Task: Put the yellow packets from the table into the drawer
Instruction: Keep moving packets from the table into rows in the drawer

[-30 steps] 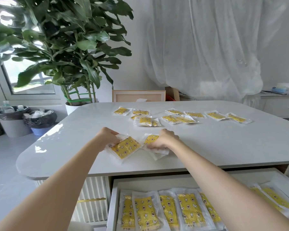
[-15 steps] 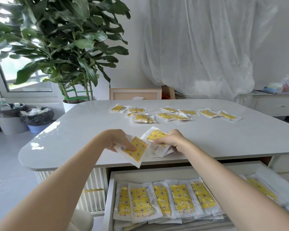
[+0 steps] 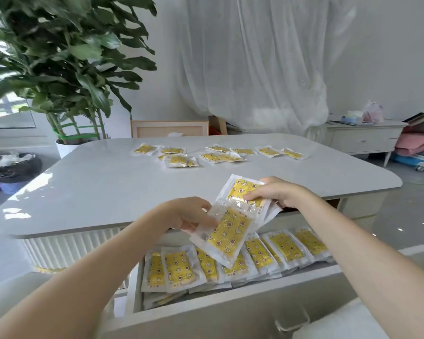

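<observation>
My left hand [image 3: 186, 214] grips a yellow packet [image 3: 227, 232] in clear wrap, held tilted above the open drawer [image 3: 230, 311]. My right hand [image 3: 277, 194] pinches a small stack of yellow packets [image 3: 242, 189] just past the table's near edge. A row of yellow packets [image 3: 179, 267] stands packed in the drawer below both hands. Several more yellow packets [image 3: 218, 155] lie spread across the far side of the white table [image 3: 96, 187].
A large potted plant [image 3: 59, 69] stands behind the table's left corner. Bins with black bags [image 3: 12, 167] sit on the floor at left. A white sideboard [image 3: 362, 138] and pink bedding [image 3: 416, 145] are at right, a draped white sheet behind.
Both hands lifted their packets off the table and drew them back over the near edge above the drawer. The view tilted down, showing more of the drawer.
</observation>
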{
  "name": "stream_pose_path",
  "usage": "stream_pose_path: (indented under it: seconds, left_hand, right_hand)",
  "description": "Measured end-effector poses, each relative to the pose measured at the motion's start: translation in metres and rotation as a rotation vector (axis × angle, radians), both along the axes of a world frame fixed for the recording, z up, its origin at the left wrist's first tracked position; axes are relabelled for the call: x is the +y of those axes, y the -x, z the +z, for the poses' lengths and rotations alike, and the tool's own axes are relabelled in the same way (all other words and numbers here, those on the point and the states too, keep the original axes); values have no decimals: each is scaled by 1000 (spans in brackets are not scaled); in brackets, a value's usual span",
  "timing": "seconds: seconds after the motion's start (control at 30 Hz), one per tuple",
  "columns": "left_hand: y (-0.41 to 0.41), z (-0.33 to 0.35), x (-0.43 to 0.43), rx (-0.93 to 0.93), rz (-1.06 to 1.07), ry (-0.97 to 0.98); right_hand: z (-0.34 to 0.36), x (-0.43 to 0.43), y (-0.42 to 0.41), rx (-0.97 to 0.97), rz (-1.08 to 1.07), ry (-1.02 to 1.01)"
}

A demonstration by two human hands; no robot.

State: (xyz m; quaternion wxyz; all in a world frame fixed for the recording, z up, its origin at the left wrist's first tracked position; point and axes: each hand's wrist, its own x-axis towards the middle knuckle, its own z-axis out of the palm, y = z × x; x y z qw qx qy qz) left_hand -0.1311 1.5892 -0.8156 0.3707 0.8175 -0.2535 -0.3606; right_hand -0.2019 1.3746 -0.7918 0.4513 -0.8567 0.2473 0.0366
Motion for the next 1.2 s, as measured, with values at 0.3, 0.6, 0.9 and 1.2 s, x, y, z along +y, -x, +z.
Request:
stream_pose_path:
  seconds: [0.3,0.6,0.9,1.2]
  left_hand:
    - [18,-48,-16,272,-73,-160]
    - [6,-96,-8,459,457,42]
    - [11,-123,-23,-285,392,-293]
    - [31,-90,-30,136,155,56]
  right_hand:
    - [-3,-27,45,516,173,402]
    - [-39,-39,32,502,25,214]
    - [-64,-33,23,393,-9,-69]
    - [-62,-23,27,238,42,-316]
